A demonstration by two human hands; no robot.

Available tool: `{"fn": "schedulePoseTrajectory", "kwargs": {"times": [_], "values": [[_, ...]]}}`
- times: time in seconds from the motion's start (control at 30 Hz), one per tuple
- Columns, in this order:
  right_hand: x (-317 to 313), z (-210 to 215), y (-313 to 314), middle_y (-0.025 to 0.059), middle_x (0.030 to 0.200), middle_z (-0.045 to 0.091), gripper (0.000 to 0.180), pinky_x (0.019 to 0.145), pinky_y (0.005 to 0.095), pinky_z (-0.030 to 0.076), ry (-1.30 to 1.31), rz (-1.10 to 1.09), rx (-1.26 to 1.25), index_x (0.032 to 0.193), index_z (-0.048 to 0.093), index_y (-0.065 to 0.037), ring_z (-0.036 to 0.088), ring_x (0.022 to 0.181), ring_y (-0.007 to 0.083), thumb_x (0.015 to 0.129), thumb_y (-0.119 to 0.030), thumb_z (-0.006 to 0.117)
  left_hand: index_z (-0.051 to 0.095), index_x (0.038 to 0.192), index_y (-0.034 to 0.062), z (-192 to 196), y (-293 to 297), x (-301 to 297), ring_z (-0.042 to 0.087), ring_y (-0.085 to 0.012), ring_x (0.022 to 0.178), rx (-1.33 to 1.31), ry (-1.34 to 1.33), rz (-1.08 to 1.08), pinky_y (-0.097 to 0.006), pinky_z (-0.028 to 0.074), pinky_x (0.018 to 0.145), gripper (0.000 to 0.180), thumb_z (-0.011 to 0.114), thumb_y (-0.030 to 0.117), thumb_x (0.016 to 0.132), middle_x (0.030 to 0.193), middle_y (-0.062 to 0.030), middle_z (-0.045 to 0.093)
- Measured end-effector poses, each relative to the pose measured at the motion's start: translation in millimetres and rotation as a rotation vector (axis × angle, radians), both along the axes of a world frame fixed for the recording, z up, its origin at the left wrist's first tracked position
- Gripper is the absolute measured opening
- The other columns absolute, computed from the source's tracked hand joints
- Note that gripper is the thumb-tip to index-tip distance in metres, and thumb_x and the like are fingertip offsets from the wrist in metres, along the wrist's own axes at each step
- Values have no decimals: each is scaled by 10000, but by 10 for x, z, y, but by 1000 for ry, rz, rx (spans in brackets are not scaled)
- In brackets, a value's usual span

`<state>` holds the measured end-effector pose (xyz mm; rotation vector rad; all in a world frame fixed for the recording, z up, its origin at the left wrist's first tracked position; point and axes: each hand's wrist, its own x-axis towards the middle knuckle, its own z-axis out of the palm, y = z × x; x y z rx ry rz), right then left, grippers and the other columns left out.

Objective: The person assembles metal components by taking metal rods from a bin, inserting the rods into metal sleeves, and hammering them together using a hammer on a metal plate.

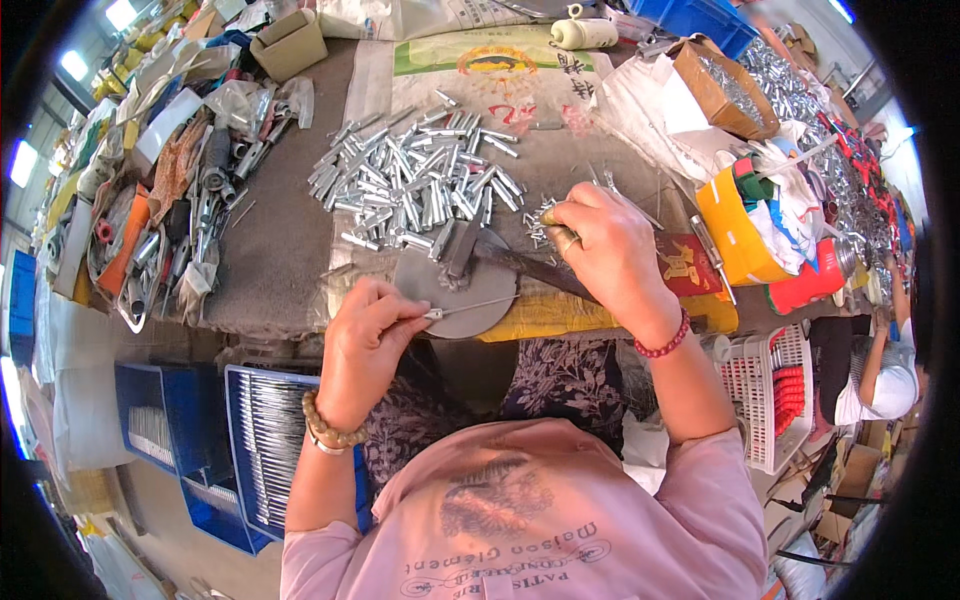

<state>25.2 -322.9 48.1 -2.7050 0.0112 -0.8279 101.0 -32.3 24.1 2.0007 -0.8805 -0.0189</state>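
My left hand is closed in a pinch at the near edge of the bench. Between its fingertips is a thin metal rod with a small silvery end piece, pointing right across a round grey plate. My right hand hangs over a small pile of short metal pins. Its thumb and fingers are pressed together, and whatever they hold is hidden. A hammer with a dark block head rests on the plate, its dark handle running toward my right hand. Beyond lies a heap of silvery metal tubes.
Tools crowd the bench's left side, beside an orange-handled tool. At right stand a yellow container, a red bottle and a cardboard box. Blue bins hold metal rods below left; a white basket stands below right.
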Motion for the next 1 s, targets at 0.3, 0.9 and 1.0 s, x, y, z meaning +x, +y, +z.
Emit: {"fn": "schedulePoseTrajectory", "kwargs": {"times": [0.3, 0.9, 1.0], "values": [[292, -102, -31, 89, 898, 631, 65, 822, 457, 542, 149, -16, -87, 815, 743, -64, 659, 935, 315, 759, -69, 775, 777, 982, 6, 26, -8, 14, 633, -206, 826, 1, -12, -19, -305, 497, 719, 191, 814, -55, 805, 914, -69, 628], [103, -52, 724, 100, 855, 603, 95, 742, 438, 534, 74, 412, 327, 851, 695, -68, 652, 840, 321, 792, -78, 769, 754, 933, 70, 25, -13, 21, 646, -299, 812, 34, -94, -4, -391, 512, 691, 149, 830, 36, 809, 863, -72, 616], [126, -89, 789, 95, 848, 585, 96, 750, 442, 529, 62, 397, 246, 831, 681, -69, 642, 839, 315, 782, -71, 763, 751, 940, 73, 26, -17, 30, 642, -303, 806, 21, -99, -11, -397, 510, 689, 153, 829, 43, 812, 862, -74, 610]]}}
